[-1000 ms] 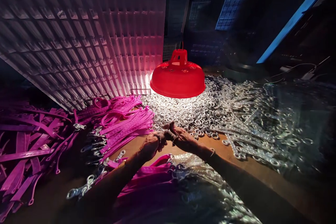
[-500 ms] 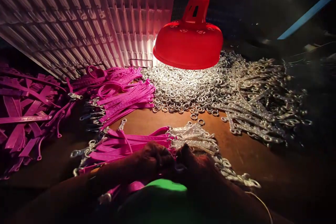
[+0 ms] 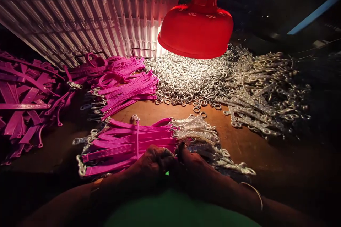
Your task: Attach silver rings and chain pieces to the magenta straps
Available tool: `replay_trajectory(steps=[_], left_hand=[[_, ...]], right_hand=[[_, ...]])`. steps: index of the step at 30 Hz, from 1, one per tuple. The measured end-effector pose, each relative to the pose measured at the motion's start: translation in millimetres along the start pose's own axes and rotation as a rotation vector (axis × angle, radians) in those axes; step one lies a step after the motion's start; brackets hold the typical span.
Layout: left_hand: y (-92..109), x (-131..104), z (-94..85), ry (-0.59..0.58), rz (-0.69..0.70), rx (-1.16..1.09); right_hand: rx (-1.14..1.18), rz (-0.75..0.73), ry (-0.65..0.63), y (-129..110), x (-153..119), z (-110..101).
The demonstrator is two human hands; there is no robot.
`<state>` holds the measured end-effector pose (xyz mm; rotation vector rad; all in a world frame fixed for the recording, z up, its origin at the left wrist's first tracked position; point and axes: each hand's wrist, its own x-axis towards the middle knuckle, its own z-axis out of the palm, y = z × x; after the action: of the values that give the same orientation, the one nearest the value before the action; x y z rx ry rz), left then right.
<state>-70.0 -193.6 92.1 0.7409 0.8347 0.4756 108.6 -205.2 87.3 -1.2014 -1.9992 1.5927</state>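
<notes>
My left hand [image 3: 159, 158] and my right hand [image 3: 188, 154] meet low in the middle with their fingers pinched together. A small pale glint [image 3: 170, 151] shows between the fingertips, but what they hold is mostly hidden and dark. Just beyond the hands lies a row of pink straps [image 3: 119, 144] with metal rings at their ends. White braided-looking pieces with rings [image 3: 198, 131] join the straps' right ends. One strap [image 3: 137, 136] lies crosswise over the row.
A red lamp [image 3: 197, 30] hangs over a heap of metal rings [image 3: 186, 78]. To its right is a pile of pale ringed pieces [image 3: 261, 95]. Pink straps form a bundle [image 3: 128, 92] and a loose pile [image 3: 23, 103] at left. A ribbed panel [image 3: 93, 14] stands behind.
The view has tilted down, so the lamp sits higher. My hands remain together. The pink strap with a metal end that hung below my left wrist no longer shows there.
</notes>
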Motion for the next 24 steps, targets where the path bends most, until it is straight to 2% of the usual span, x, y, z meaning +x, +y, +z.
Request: replay_trajectory(steps=[5,8,11,14,20,22,24], left_hand=[[-4,7,-1.9,0.041,-0.011,-0.125],[-6,13,-2.4,0.047,-0.085,-0.145],[-9,17,-2.6,0.12,-0.132,-0.145],[-5,14,-0.8,0.159,-0.119,-0.17],[15,4,1.3,-0.035,-0.041,-0.128],[15,5,-2.0,-0.049,-0.002,-0.112],[15,8,-5.9,-0.011,0.004,-0.098]], right_hand=[[-0.121,0.01,-0.07,-7,8,-9],[-0.194,0.036,-0.116,-14,13,-13],[-0.235,0.019,-0.152,-14,16,-13],[-0.244,-0.025,-0.102,-10,16,-13],[-0.285,-0.135,-0.058,-11,0,-22],[-0.273,-0.166,0.019,-12,-6,-24],[-0.241,-0.169,0.101,-9,-9,-22]])
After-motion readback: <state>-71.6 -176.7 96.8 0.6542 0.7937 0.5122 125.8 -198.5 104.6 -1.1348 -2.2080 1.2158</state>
